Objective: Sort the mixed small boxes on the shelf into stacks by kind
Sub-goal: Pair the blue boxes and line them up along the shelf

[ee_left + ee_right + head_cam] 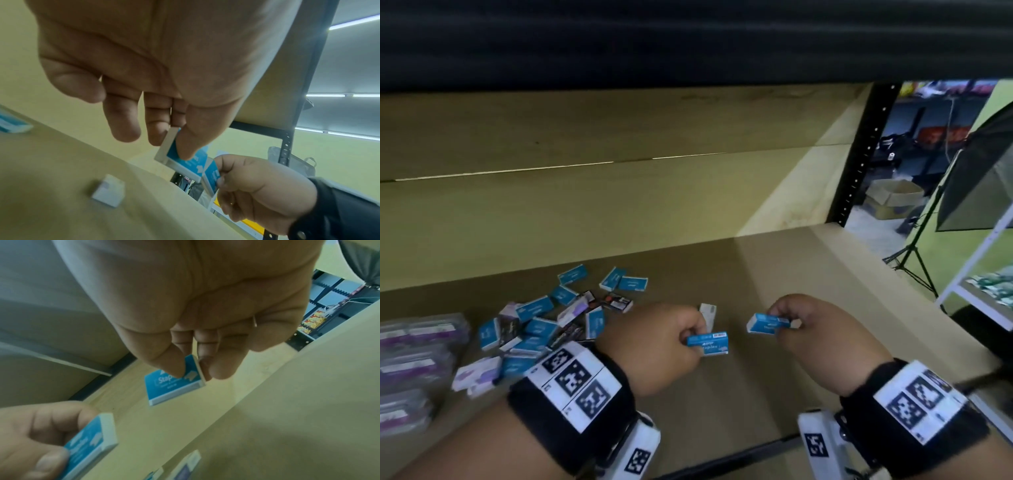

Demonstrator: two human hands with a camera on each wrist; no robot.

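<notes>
Sorting in progress on a wooden shelf [774, 274], seen from the head camera. The left hand [654, 342] pinches one blue staple box [708, 342] between thumb and fingertips, and the right hand [822, 335] pinches a second blue staple box [767, 322] in the same way; both boxes are held just above the shelf board, near each other but not touching. Beside the left hand's box, a single pale box [708, 314] lies on the board by itself. To the left of that pale box sits the unsorted pile [544, 322]: many blue boxes mixed with dark printed and white-and-purple ones, lying flat, tilted and overlapping. Left of the pile, at the shelf's near edge, are clear packets with purple labels [417, 363], blurred.

Progress, as a judgement: the sort looks barely begun. No finished stack of any kind shows, and the two blue boxes in hand seem meant to start or join a blue stack near the pale box. Nearly the whole pile remains to be separated by kind.
</notes>
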